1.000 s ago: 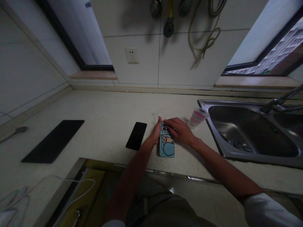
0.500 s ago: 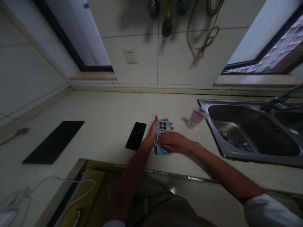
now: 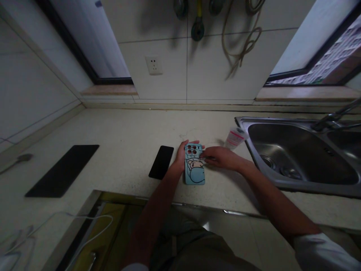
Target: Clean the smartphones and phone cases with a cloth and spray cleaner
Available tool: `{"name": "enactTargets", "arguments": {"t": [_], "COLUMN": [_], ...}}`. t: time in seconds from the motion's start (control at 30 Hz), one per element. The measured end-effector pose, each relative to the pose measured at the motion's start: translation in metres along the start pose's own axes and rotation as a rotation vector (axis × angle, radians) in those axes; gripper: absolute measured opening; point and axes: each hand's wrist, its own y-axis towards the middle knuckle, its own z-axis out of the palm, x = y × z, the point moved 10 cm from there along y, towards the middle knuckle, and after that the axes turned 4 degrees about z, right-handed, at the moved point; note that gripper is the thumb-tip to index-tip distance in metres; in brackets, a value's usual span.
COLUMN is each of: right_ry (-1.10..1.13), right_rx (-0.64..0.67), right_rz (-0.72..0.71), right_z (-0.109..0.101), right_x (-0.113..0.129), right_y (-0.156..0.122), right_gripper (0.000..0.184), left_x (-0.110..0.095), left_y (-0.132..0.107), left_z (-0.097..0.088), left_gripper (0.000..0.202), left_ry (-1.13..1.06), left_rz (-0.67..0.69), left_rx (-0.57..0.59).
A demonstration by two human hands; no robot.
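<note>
On the worktop [image 3: 126, 130]: one case [image 3: 195, 176], one phone [image 3: 161, 162], one cup [image 3: 234, 139]. Left hand [image 3: 181, 153] grips the case; right hand [image 3: 220, 157] bent at its edge, grip unclear.

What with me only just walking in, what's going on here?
A person's left hand holds a blue phone case from beneath. The right hand is at the case's right edge; whether it pinches anything is unclear. A black phone lies left of the case, and a cup stands by the sink.
</note>
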Motion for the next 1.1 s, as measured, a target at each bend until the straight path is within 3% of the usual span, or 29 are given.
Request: {"name": "enactTargets", "arguments": {"t": [0.1, 0.33, 0.5, 0.8, 1.1], "right_ry": [-0.040, -0.058, -0.053, -0.136, 0.034], "right_rx": [-0.116, -0.351, -0.425, -0.251, 0.170], "right_rz": [0.039, 0.136, 0.263, 0.227, -0.082], "right_z": [-0.011, -0.027, -0.026, -0.020, 0.022], "right_x": [-0.016, -0.024, -0.032, -0.013, 0.040], "right_y": [0.000, 0.004, 0.004, 0.007, 0.003], "right_gripper": [0.023, 0.026, 0.029, 0.019, 0.014], "left_x": [0.000, 0.007, 0.007, 0.003, -0.003], "left_y": [0.000, -0.001, -0.003, 0.004, -0.002], "left_z": [0.003, 0.014, 0.018, 0.005, -0.001], "left_gripper": [0.051, 0.047, 0.047, 0.045, 0.049], "left_ry": [0.022, 0.039, 0.015, 0.033, 0.037], "left_rz": [0.003, -0.044, -0.039, -0.008, 0.048], "left_rx": [0.014, 0.087, 0.118, 0.062, 0.006]}}
